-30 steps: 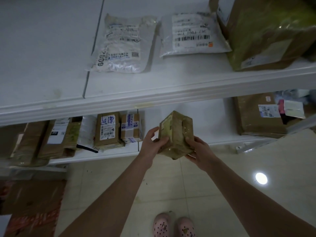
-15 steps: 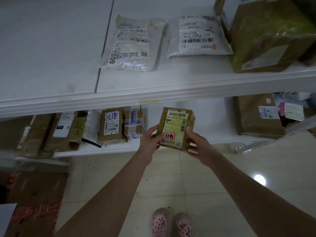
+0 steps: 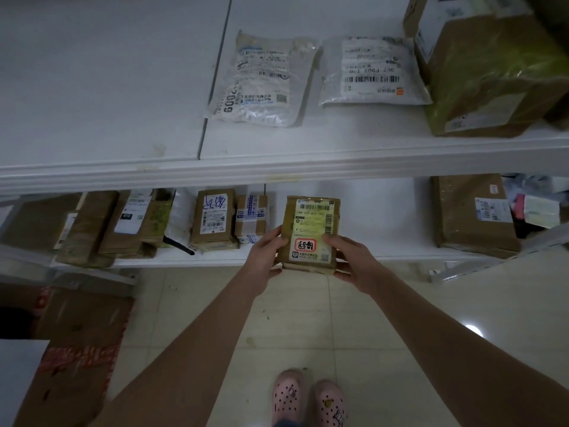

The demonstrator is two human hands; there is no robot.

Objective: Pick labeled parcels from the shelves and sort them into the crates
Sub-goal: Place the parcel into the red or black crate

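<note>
Left hand point(image 3: 266, 254): curled round the left edge of a small brown box point(image 3: 311, 232), thumb on its front.
Right hand point(image 3: 351, 260): gripping the right edge and lower corner, thumb on the label.
Box: held up, label facing the camera, in front of the lower shelf point(image 3: 369, 211), not resting on it.
Progress: one parcel picked, apparently being read; no crate in sight, so sorting not yet done. Row of boxes point(image 3: 212, 220) on the lower shelf; left pouch point(image 3: 264, 84), right pouch point(image 3: 372, 72) and big carton point(image 3: 492, 72) on the upper shelf point(image 3: 92, 87), probably left to go.
Writing: barcode on yellowish label, red-framed stamp with two bold characters; code line too blurred. "P002" legible on the right pouch.
</note>
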